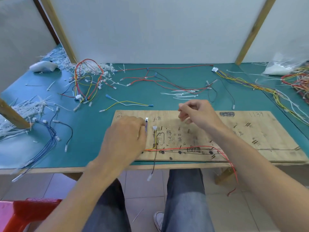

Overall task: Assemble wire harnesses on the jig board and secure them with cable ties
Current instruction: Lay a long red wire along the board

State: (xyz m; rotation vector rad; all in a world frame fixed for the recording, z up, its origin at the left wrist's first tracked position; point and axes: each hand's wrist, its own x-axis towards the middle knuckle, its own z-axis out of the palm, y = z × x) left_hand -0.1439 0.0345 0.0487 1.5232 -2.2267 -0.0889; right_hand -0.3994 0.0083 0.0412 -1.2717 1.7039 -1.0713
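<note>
On one jig board, one connector; left hand pinches it.

1. A flat pale plywood jig board is showing a handwritten "1134" near its far right corner.
2. Its far left corner is carrying small pencilled digits, seemingly "175".
3. Black marker scribbles and handwritten characters are sitting across the board's middle, too blurred to read.
</note>
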